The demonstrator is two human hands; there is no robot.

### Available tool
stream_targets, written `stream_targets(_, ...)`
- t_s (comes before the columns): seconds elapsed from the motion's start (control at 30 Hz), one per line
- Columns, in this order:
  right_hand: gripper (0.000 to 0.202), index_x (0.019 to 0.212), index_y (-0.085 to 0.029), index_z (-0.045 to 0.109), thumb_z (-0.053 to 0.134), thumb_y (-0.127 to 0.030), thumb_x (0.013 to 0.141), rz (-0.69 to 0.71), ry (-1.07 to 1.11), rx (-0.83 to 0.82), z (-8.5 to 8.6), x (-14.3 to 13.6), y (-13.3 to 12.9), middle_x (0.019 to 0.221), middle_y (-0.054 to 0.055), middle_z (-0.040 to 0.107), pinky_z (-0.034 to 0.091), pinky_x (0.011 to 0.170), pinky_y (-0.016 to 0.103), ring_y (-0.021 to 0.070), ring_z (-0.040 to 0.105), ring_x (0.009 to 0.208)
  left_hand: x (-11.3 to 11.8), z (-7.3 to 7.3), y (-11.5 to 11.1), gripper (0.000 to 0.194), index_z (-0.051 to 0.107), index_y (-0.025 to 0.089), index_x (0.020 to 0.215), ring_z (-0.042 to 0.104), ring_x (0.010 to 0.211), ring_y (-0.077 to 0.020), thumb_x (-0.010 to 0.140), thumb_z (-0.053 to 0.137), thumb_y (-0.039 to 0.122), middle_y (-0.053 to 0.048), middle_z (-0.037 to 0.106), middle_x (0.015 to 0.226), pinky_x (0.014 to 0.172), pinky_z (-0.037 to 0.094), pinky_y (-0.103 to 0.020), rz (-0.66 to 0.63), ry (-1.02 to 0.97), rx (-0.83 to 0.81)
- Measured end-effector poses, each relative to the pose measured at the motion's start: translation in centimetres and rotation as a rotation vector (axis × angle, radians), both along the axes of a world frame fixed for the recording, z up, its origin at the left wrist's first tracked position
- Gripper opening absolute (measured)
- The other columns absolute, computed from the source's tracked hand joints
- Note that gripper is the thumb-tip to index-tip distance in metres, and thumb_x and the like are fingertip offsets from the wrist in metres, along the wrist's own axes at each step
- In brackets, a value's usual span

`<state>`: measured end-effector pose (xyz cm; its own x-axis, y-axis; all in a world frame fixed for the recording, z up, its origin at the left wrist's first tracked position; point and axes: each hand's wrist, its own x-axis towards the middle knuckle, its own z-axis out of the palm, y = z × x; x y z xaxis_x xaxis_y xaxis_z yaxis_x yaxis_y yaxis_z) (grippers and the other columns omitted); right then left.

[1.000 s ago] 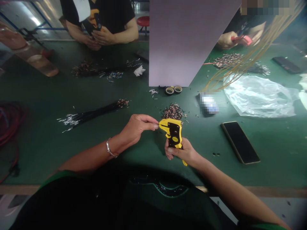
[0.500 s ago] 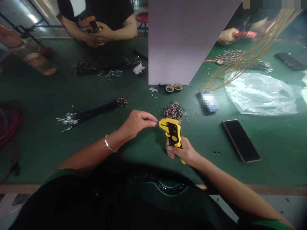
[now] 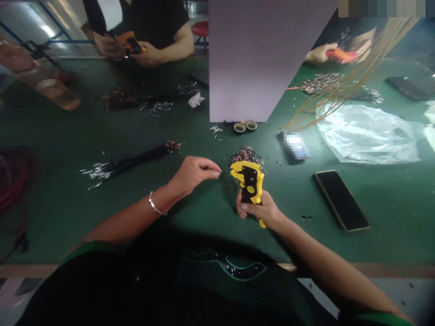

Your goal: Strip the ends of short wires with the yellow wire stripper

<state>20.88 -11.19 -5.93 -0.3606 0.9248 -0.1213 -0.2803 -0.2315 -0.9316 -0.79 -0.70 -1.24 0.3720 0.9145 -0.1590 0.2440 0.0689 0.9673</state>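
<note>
My right hand (image 3: pixel 260 209) is wrapped round the handles of a yellow and black wire stripper (image 3: pixel 250 183), its jaws pointing up and left. To the left, my left hand (image 3: pixel 199 174) is closed in a pinch, thumb against forefinger; whatever the fingertips hold is too small to make out. A small gap separates them from the tool's jaws. Behind the stripper lies a heap of short wire scraps (image 3: pixel 245 154), partly covered by it. A bundle of black wires (image 3: pixel 136 159), with silvery ends at left and coppery ends at right, rests beyond my left forearm.
On the green table (image 3: pixel 210 226) a phone (image 3: pixel 340 200) lies right of my right hand. Tape rolls (image 3: pixel 239 128) sit below a pale panel (image 3: pixel 243 59). A plastic bag (image 3: pixel 367 136) and tan strands (image 3: pixel 353 86) are at right. Two co-workers hold tools across the table.
The wire stripper has shifted right and slightly up, away from my left fingertips. My left hand has barely moved and stays pinched. The co-worker at upper left has raised one hand beside their tool.
</note>
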Motion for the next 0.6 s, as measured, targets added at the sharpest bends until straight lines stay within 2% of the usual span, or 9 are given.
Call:
stream_targets(0.2, 0.028, 0.09, -0.017, 0.062, 0.076, -0.037, 0.078, 0.004, -0.072, 0.057, 0.3, 0.8, 0.3, 0.077, 0.003, 0.061, 0.048, 0.067, 0.034, 0.0179, 0.057, 0.069, 0.2, 0.6, -0.5, 0.01, 0.077, 0.017, 0.073, 0.064, 0.067, -0.0137, 0.065, 0.077, 0.023, -0.003, 0.073, 0.07, 0.067, 0.05, -0.027, 0.011, 0.038, 0.056)
stream_targets(0.43, 0.031, 0.095, -0.017, 0.062, 0.078, -0.037, 0.077, 0.022, -0.033, 0.034, 0.3, 1.1, 0.5, 0.08, 0.003, 0.062, 0.048, 0.068, 0.035, 0.0189, 0.059, 0.071, 0.3, 1.3, -0.9, 0.011, 0.077, 0.018, 0.073, 0.062, 0.068, -0.0132, 0.065, 0.078, 0.025, -0.002, 0.073, 0.072, 0.068, 0.049, -0.026, 0.043, 0.036, 0.089)
stream_targets(0.6, 0.032, 0.092, -0.016, 0.062, 0.079, -0.036, 0.075, 0.094, 0.024, 0.0, 0.5, 0.6, 0.4, 0.077, 0.003, 0.062, 0.048, 0.067, 0.033, 0.0175, 0.059, 0.069, 0.4, 1.1, -1.0, 0.012, 0.077, 0.018, 0.074, 0.062, 0.068, -0.0133, 0.063, 0.08, 0.025, -0.002, 0.073, 0.071, 0.069, 0.05, -0.027, 0.077, -0.005, 0.066)
